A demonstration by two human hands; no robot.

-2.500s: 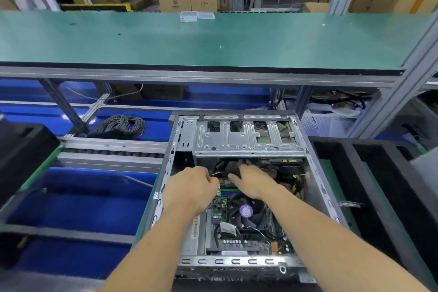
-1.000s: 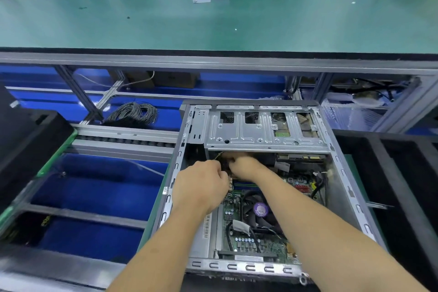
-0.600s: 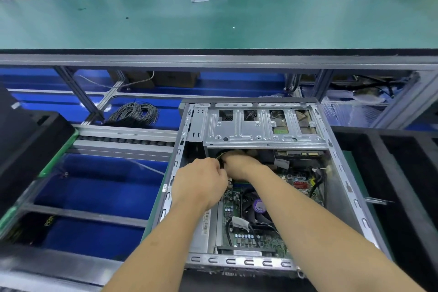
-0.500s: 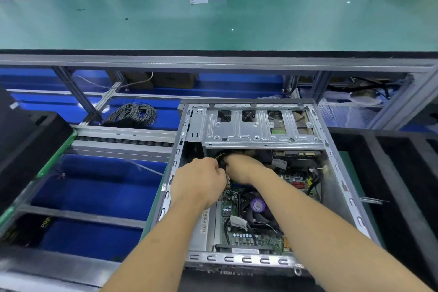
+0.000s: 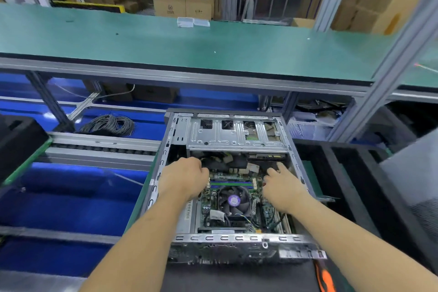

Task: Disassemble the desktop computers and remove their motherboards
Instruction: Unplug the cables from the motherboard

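The motherboard [image 5: 233,199] lies flat in the floor of the open desktop case [image 5: 227,239], which rests on the dark tabletop [image 5: 237,277] right in front of the person; its cooler fan [image 5: 234,200] sits mid-board and the drive cage [image 5: 237,134] spans the far end above it. The left hand [image 5: 184,179] is curled at the board's far left corner among the cables [image 5: 225,161]; whether its grip actually holds a lead I cannot tell. The right hand [image 5: 283,186] rests near the case's right wall, fingers loosely spread, grip open on nothing. The step in hand looks like freeing the board's connectors: best pulled by the plug body, straight out, with the other hand steadying the board, not tugging on wires. Half a second ago both hands were bunched together under the cage's left part; since then the right has swung across to the right side, uncovering the memory slots [image 5: 231,184].
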